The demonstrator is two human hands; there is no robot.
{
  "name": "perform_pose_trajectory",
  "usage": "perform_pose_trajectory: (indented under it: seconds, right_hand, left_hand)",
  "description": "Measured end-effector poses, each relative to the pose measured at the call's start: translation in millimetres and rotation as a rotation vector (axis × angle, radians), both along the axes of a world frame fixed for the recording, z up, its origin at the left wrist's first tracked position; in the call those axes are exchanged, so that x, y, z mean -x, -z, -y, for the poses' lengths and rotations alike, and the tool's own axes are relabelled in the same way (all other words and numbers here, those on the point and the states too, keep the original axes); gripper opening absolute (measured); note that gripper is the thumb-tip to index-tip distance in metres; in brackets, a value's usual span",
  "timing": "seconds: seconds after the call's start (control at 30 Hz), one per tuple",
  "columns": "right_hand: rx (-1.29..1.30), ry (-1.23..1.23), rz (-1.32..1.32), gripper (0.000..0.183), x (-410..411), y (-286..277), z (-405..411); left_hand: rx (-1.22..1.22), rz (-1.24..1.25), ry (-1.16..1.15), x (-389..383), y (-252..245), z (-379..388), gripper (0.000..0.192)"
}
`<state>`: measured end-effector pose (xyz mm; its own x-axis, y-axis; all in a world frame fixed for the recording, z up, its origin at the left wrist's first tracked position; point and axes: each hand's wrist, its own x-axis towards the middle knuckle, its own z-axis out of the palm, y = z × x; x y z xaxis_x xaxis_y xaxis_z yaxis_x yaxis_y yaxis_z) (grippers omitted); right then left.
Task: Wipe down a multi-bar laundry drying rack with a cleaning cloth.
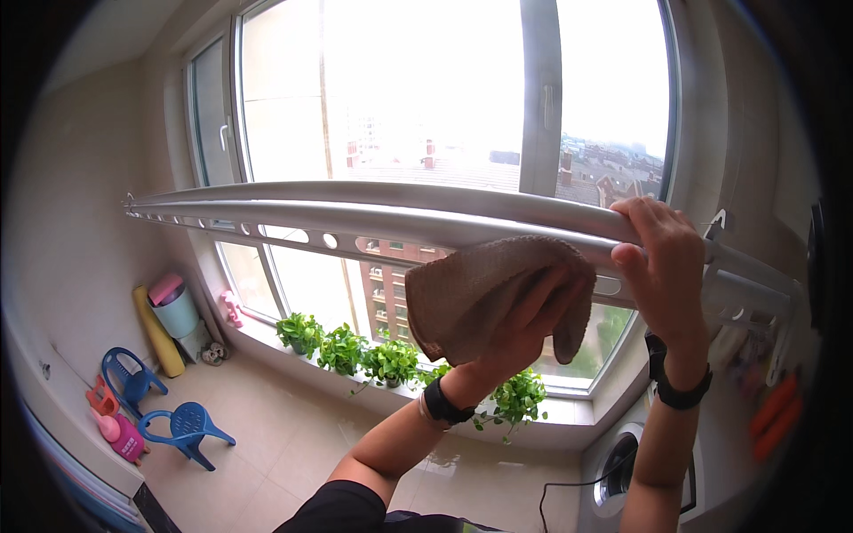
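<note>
A long silver metal clothes-drying rack [373, 213] spans the view in front of the window, with two parallel poles and a slotted bar below them. My left hand [526, 333] holds a brown cloth [460, 300], which drapes over its fingers and lies against the lower pole. The cloth hides part of the slotted bar. To the right of it, my right hand [663, 260] grips the poles, fingers over the upper one and thumb in front. Both wrists wear dark bands.
Potted green plants [390, 360] line the windowsill below the rack. A front-loading washing machine [616, 470] stands at lower right with a dark cable [545, 500] near it. Small blue chairs [190, 426] and a yellow rolled mat [160, 333] are at left. A hook [716, 220] rises near the rack's right end.
</note>
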<state>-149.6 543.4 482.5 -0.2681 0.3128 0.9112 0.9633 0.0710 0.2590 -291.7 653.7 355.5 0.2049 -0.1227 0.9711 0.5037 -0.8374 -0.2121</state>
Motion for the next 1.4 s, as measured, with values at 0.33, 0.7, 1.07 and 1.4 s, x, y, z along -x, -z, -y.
perform_pose_trajectory:
  seconds: [0.33,0.7,1.07,1.4]
  right_hand:
    - [0.005,0.002,0.002,0.074,-10.5,0.5,5.4]
    - [-0.01,0.028,-0.021,0.065,-21.1,-4.1,-0.5]
    - [0.028,0.011,-0.007,0.067,-18.4,-4.8,-8.5]
    - [-0.027,0.055,0.014,0.068,0.0,-3.4,-6.1]
  left_hand:
    - [-0.007,0.32,0.038,22.6,30.0,-42.1,0.037]
    - [0.137,0.174,0.008,16.1,22.4,-28.6,0.037]
    - [0.09,0.356,-0.083,32.4,24.1,-40.0,0.035]
    - [0.177,0.138,-0.034,-2.5,26.0,2.3,0.044]
